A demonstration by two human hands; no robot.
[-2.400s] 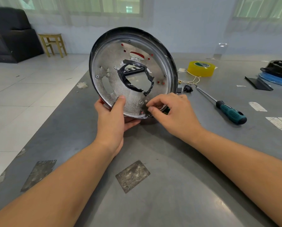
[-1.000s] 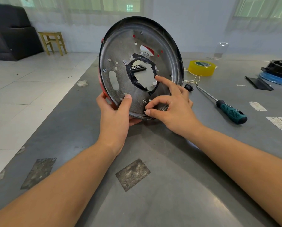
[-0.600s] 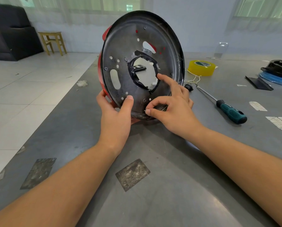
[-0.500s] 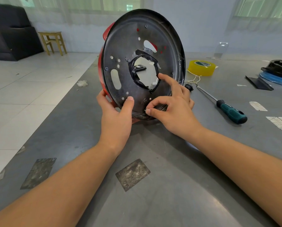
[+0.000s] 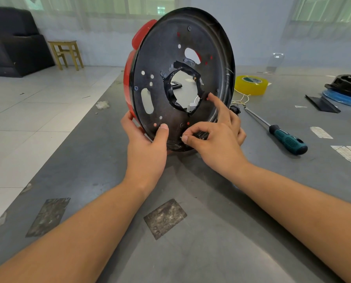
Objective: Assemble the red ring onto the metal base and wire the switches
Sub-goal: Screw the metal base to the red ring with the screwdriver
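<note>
Now the metal base (image 5: 170, 119) stands more upright on the table (image 5: 211, 231) than a moment ago, red ring (image 5: 128, 78) showing behind it, left hand (image 5: 146, 148) gripping the lower rim while right hand (image 5: 215, 139) pinches something tiny, likely a screw, at a hole.

You've got a roll of yellow tape (image 5: 251, 85) sitting on the grey worktop (image 5: 221, 231) off to the right, with a teal-handled screwdriver (image 5: 283, 137) lying nearer you. Further right there's a black part on a blue disc (image 5: 344, 98). Back left on the tiled floor: a wooden stool (image 5: 66, 54) beside a dark sofa (image 5: 13, 43).
</note>
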